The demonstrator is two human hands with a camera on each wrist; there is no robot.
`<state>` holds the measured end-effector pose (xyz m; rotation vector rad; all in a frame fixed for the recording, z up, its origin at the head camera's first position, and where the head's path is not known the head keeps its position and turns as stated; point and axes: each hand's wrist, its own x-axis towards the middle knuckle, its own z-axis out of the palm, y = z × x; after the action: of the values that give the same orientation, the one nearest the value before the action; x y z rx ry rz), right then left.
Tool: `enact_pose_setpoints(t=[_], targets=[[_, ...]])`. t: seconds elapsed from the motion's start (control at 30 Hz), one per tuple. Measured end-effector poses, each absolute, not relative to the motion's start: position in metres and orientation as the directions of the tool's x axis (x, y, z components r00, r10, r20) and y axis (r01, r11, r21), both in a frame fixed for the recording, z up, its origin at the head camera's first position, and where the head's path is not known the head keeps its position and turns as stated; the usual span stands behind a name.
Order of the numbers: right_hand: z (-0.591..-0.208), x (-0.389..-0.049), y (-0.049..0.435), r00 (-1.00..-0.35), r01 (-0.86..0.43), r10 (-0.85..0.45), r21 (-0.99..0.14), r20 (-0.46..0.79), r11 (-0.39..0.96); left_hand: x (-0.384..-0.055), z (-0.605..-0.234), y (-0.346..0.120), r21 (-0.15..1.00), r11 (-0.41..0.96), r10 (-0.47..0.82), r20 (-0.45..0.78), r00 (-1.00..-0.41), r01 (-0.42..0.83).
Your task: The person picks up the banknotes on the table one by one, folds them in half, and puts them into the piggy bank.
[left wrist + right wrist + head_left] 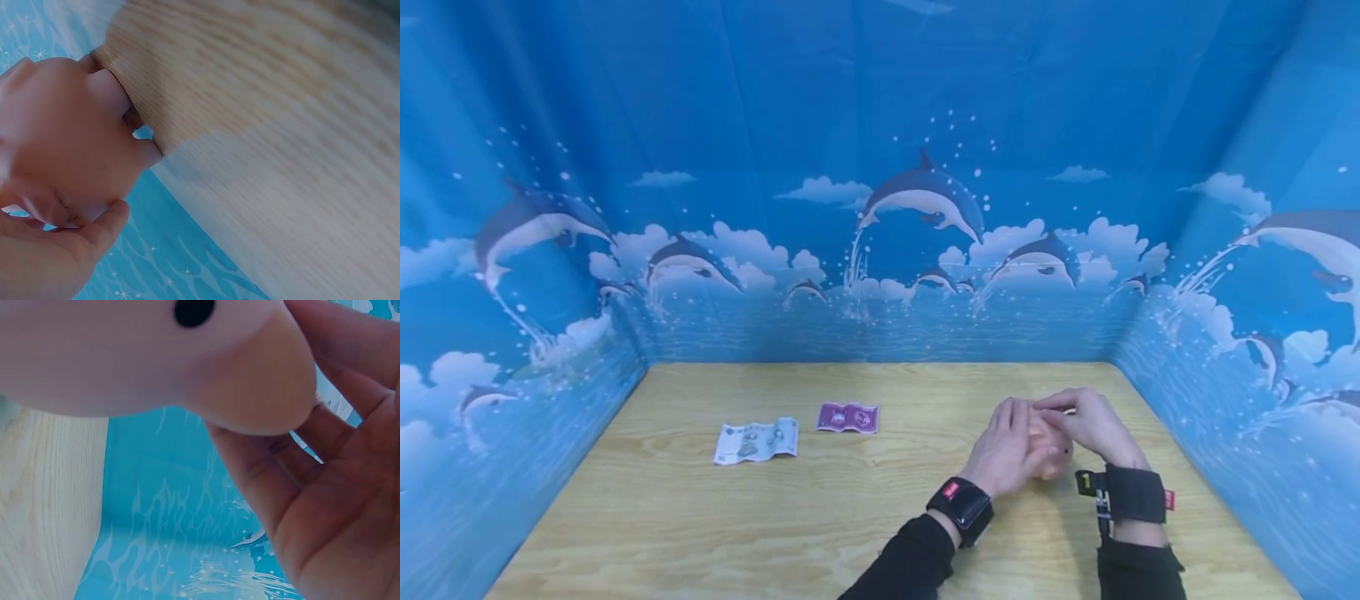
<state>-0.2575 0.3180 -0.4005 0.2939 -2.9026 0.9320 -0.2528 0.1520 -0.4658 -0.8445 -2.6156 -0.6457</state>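
A pink piggy bank [1051,463] with a black eye stands on the wooden table at the right, partly covered by both hands. My left hand [1003,454] grips it from the left, thumb along its near side and fingers over the top. In the left wrist view, the thumb presses the piggy bank's body [75,137] beside a dark slit-like mark. My right hand [1086,421] has its bent fingers and thumb at the top. Seen from the right wrist, they lie behind the rounded ear [262,381]; whatever is between the fingertips is hidden.
A pale banknote [756,442] lies creased on the left of the table [820,517]. To its right is a smaller purple banknote [847,418]. Blue dolphin-print curtains [775,208] enclose the table's back and sides, with the right one close to my right hand.
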Motion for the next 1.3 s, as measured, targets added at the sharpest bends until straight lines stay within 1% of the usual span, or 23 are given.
enact_pose_setpoints(t=[0.3, 0.7, 0.9, 1.13, 1.3], targets=[[-0.398, -0.257, 0.314, -0.985, -0.168, -0.121, -0.570, 0.119, 0.805, -0.253, -0.464, 0.151, 0.329, 0.720, 0.467, 0.423, -0.777, 0.612], [-0.396, -0.255, 0.318, -0.984, -0.179, -0.156, -0.565, 0.089, 0.805, -0.253, -0.465, 0.151, 0.342, 0.715, 0.472, 0.408, -0.782, 0.610], [-0.395, -0.255, 0.317, -0.984, -0.178, -0.154, -0.574, 0.092, 0.799, -0.253, -0.465, 0.151, 0.379, 0.712, 0.465, 0.377, -0.801, 0.591], [-0.395, -0.256, 0.319, -0.980, -0.199, -0.154, -0.570, 0.127, 0.797, -0.251, -0.464, 0.148, 0.442, 0.678, 0.464, 0.363, -0.808, 0.588], [-0.394, -0.254, 0.318, -0.978, -0.207, -0.143, -0.572, 0.155, 0.794, -0.249, -0.461, 0.140, 0.496, 0.668, 0.471, 0.296, -0.831, 0.555]])
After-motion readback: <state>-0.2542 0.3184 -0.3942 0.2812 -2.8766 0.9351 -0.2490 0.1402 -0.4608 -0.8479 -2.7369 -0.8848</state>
